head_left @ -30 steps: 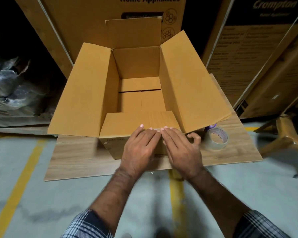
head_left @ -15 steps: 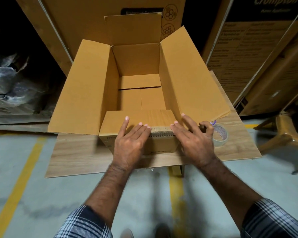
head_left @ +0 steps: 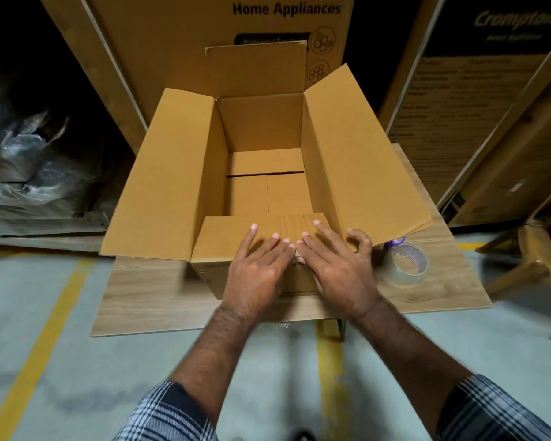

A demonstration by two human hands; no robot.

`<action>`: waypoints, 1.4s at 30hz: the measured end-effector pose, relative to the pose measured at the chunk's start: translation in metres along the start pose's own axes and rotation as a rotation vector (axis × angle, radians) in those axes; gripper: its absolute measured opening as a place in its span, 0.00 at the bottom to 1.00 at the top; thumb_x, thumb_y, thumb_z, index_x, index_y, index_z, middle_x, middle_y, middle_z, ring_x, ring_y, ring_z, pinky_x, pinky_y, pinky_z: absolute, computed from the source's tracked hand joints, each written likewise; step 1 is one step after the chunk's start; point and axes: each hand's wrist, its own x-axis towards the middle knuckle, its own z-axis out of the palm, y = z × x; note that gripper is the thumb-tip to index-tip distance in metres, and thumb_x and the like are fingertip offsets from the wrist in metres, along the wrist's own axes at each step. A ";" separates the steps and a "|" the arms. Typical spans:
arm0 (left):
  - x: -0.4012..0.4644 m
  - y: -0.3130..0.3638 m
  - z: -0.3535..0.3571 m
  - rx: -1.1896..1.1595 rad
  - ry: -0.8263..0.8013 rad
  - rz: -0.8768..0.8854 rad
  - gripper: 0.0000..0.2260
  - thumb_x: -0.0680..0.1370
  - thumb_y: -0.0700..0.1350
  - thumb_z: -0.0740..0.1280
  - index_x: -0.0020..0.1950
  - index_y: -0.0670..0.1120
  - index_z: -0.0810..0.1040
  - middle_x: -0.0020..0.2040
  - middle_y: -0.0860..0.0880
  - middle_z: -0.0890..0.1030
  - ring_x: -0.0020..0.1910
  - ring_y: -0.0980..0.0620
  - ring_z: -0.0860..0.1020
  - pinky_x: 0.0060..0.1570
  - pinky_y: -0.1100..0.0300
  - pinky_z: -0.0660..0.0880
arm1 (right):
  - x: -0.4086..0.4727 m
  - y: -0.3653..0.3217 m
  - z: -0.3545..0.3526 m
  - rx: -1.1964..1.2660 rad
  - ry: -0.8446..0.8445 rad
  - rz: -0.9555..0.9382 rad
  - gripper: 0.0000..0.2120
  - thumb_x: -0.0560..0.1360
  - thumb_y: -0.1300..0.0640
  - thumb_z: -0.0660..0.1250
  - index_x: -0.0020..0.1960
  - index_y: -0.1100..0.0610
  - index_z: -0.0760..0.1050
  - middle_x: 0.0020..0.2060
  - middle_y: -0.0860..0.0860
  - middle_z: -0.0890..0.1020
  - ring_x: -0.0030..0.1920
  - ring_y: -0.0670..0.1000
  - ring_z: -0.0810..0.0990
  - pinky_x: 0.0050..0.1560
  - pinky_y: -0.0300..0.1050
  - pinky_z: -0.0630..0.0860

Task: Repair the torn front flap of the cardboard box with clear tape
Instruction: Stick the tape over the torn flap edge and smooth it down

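Both hands, left (head_left: 257, 275) and right (head_left: 337, 275), press flat-fingered on the box (head_left: 172, 173) flap (head_left: 223, 240); tape roll (head_left: 406, 265) lower right on the desk (head_left: 147, 297).

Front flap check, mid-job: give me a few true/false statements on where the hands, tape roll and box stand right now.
1. Both hands lie flat on the front flap. True: the left hand and right hand press it side by side, fingers straight.
2. The tape roll is held in the right hand. False: it lies on the wooden board, right of that hand.
3. The cardboard box is open, and nothing shows inside it. True.
4. The box's side flaps are folded shut. False: both stand opened outward.
5. The box sits directly on the floor. False: it rests on the wooden board.
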 end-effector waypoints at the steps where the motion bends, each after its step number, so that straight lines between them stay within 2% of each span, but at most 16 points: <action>1: -0.002 -0.003 -0.001 0.012 -0.009 0.001 0.16 0.77 0.37 0.60 0.58 0.44 0.86 0.57 0.48 0.87 0.61 0.47 0.84 0.75 0.39 0.63 | -0.001 0.003 0.000 -0.003 0.007 -0.004 0.14 0.77 0.51 0.73 0.62 0.49 0.82 0.64 0.45 0.83 0.74 0.52 0.74 0.66 0.61 0.62; 5: -0.007 -0.013 -0.005 0.043 -0.003 -0.007 0.14 0.76 0.36 0.68 0.58 0.45 0.86 0.57 0.48 0.87 0.60 0.47 0.84 0.75 0.36 0.63 | -0.006 0.013 -0.004 -0.031 0.028 -0.003 0.12 0.79 0.49 0.71 0.62 0.49 0.82 0.64 0.45 0.84 0.74 0.52 0.73 0.65 0.61 0.63; 7: -0.011 -0.019 -0.008 0.050 0.002 -0.022 0.16 0.73 0.34 0.73 0.59 0.45 0.86 0.57 0.48 0.87 0.61 0.47 0.84 0.74 0.35 0.63 | -0.011 0.021 -0.005 -0.042 0.046 0.008 0.12 0.79 0.50 0.72 0.61 0.49 0.83 0.63 0.45 0.84 0.74 0.53 0.74 0.65 0.61 0.64; 13: -0.022 -0.033 -0.018 0.090 -0.088 -0.092 0.22 0.69 0.36 0.79 0.62 0.45 0.84 0.61 0.48 0.85 0.64 0.47 0.82 0.75 0.35 0.61 | -0.021 0.034 -0.012 -0.073 0.033 0.043 0.11 0.81 0.50 0.68 0.61 0.49 0.82 0.64 0.45 0.84 0.76 0.54 0.71 0.67 0.65 0.65; 15: -0.021 -0.028 -0.020 0.088 -0.066 -0.105 0.18 0.73 0.41 0.78 0.62 0.46 0.84 0.62 0.48 0.85 0.65 0.46 0.81 0.75 0.35 0.62 | -0.018 0.029 -0.016 -0.032 0.034 0.083 0.14 0.80 0.48 0.66 0.62 0.50 0.82 0.64 0.46 0.83 0.76 0.53 0.71 0.68 0.67 0.65; 18: -0.010 -0.013 -0.018 0.043 0.019 -0.038 0.12 0.80 0.47 0.70 0.61 0.46 0.84 0.63 0.48 0.84 0.65 0.47 0.81 0.74 0.37 0.65 | -0.010 0.012 -0.019 0.046 0.048 0.109 0.17 0.80 0.45 0.65 0.65 0.50 0.81 0.64 0.46 0.83 0.75 0.51 0.71 0.68 0.67 0.64; 23: 0.003 -0.003 -0.005 0.039 -0.036 0.023 0.13 0.74 0.38 0.72 0.58 0.46 0.85 0.60 0.49 0.86 0.65 0.47 0.81 0.74 0.38 0.64 | 0.003 -0.008 -0.005 0.021 0.067 0.026 0.09 0.81 0.49 0.68 0.58 0.48 0.83 0.61 0.42 0.84 0.74 0.50 0.73 0.68 0.64 0.62; 26: 0.000 -0.014 -0.011 0.065 -0.093 0.048 0.18 0.74 0.38 0.63 0.60 0.47 0.84 0.60 0.50 0.86 0.64 0.47 0.81 0.74 0.36 0.63 | 0.000 0.001 -0.005 -0.003 0.089 0.025 0.08 0.81 0.50 0.69 0.57 0.48 0.84 0.60 0.42 0.85 0.73 0.51 0.74 0.66 0.62 0.63; 30: -0.009 -0.024 -0.020 0.095 -0.144 -0.030 0.24 0.67 0.35 0.76 0.62 0.47 0.84 0.61 0.50 0.85 0.65 0.47 0.81 0.73 0.32 0.63 | -0.012 0.021 -0.008 -0.032 0.072 0.056 0.09 0.80 0.51 0.70 0.58 0.48 0.84 0.59 0.44 0.86 0.71 0.52 0.76 0.65 0.61 0.65; 32: -0.016 -0.028 -0.024 0.116 -0.144 -0.094 0.24 0.68 0.36 0.78 0.64 0.47 0.83 0.63 0.49 0.84 0.66 0.46 0.80 0.73 0.34 0.63 | -0.019 0.026 -0.009 -0.042 0.059 0.073 0.11 0.80 0.53 0.70 0.61 0.50 0.83 0.61 0.46 0.85 0.72 0.53 0.76 0.67 0.61 0.66; 34: -0.025 -0.021 -0.032 0.135 -0.126 -0.142 0.24 0.73 0.41 0.76 0.69 0.45 0.79 0.70 0.46 0.79 0.72 0.45 0.75 0.75 0.37 0.61 | -0.026 0.019 -0.012 -0.041 0.048 0.102 0.17 0.80 0.53 0.68 0.68 0.52 0.79 0.67 0.49 0.82 0.74 0.53 0.74 0.70 0.60 0.65; 36: -0.036 0.000 -0.037 0.105 -0.151 -0.129 0.27 0.79 0.48 0.69 0.77 0.41 0.70 0.79 0.43 0.68 0.79 0.44 0.65 0.77 0.38 0.59 | -0.035 -0.005 -0.014 -0.025 0.038 0.127 0.23 0.82 0.52 0.64 0.76 0.56 0.71 0.75 0.52 0.74 0.77 0.52 0.69 0.73 0.61 0.64; 39: -0.054 0.030 -0.028 0.059 -0.286 -0.044 0.41 0.73 0.45 0.70 0.82 0.40 0.56 0.84 0.42 0.54 0.83 0.45 0.53 0.79 0.40 0.54 | -0.053 -0.044 -0.010 -0.014 -0.087 0.116 0.33 0.79 0.56 0.62 0.81 0.61 0.58 0.82 0.56 0.60 0.81 0.53 0.58 0.76 0.66 0.59; 42: -0.060 0.033 -0.011 0.109 -0.365 -0.056 0.49 0.67 0.43 0.70 0.83 0.41 0.48 0.84 0.43 0.47 0.83 0.45 0.48 0.80 0.42 0.49 | -0.060 -0.060 0.004 -0.049 -0.193 0.131 0.37 0.75 0.59 0.56 0.83 0.61 0.50 0.83 0.57 0.51 0.83 0.54 0.53 0.76 0.69 0.57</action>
